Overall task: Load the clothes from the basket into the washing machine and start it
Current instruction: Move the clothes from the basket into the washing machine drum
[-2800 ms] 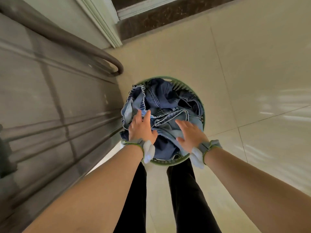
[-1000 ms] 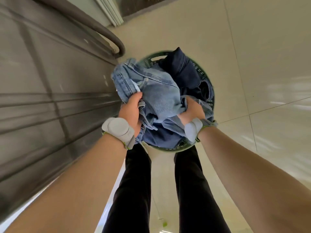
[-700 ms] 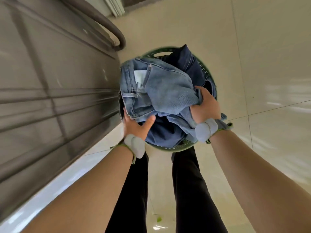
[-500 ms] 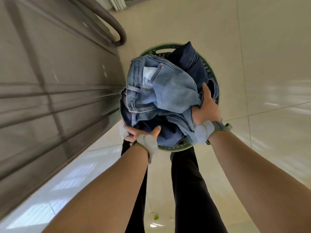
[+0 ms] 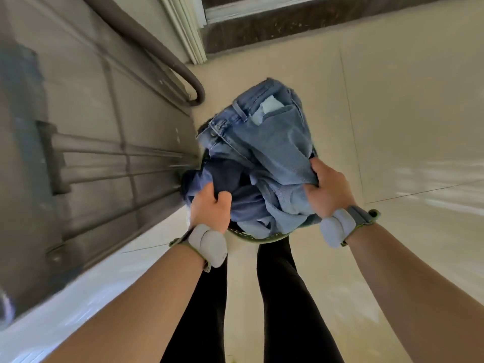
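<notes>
View from above the person, who stands facing the laundry. Nearest: two legs in black trousers (image 5: 282, 297), set slightly apart on the pale tiled floor (image 5: 406, 113). Both bare forearms reach forward; each wrist carries a grey padded band on a green strap, the left wrist band (image 5: 207, 243) and the right wrist band (image 5: 337, 226).

The left hand (image 5: 209, 206) has its fingers curled down into a dark blue garment (image 5: 241, 189) at the near left of the bundle, gripping a fold of it. The right hand (image 5: 330, 191) is clenched on a bunched fold of the light blue jeans (image 5: 269, 142), thumb towards the wearer. The jeans lie uppermost, waistband, belt loops and a pale pocket lining turned up at the far side; the dark garment sits under and to the left of them.

Just beyond the feet, only the near arc of the green perforated basket (image 5: 258, 239) shows beneath the denim; the bundle covers the rest. Whether the clothes hang clear of the basket or rest in it cannot be told.

To the left, just beside the bundle, runs a grey panelled surface (image 5: 86, 127), blurred, with a curved grey tube (image 5: 146, 45) along its far part. Farthest: a white moulding (image 5: 183, 27) and a dark stone threshold (image 5: 288, 24).
</notes>
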Tool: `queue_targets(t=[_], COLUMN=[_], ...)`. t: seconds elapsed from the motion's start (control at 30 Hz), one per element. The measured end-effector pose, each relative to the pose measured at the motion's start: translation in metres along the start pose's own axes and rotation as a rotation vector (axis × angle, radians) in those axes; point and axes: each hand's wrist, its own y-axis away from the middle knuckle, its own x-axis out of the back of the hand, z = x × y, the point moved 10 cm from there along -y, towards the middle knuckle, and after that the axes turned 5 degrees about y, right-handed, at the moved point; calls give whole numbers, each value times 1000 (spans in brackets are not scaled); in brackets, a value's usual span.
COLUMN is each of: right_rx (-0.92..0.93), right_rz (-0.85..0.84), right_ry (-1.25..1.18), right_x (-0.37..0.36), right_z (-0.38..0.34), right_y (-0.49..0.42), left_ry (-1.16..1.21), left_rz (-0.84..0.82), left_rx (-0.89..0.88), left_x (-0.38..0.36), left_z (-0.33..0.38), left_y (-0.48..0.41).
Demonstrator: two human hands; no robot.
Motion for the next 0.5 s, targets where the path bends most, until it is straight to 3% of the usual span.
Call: queue_targets(t=[0.17,0.3,0.5], right_rx=[65,78,139], right_rz=[17,78,264], right_ry=[-67,-80,-210], right_x=[53,88,156], right_z=[-45,-69,-109], right_y=[44,74,119], left_ry=[145,544,753], left_rz=[-43,-69,89], left_rx=[-101,-14,-44], left_x=[41,76,150], left_z=[53,77,130], left_y=[47,80,111])
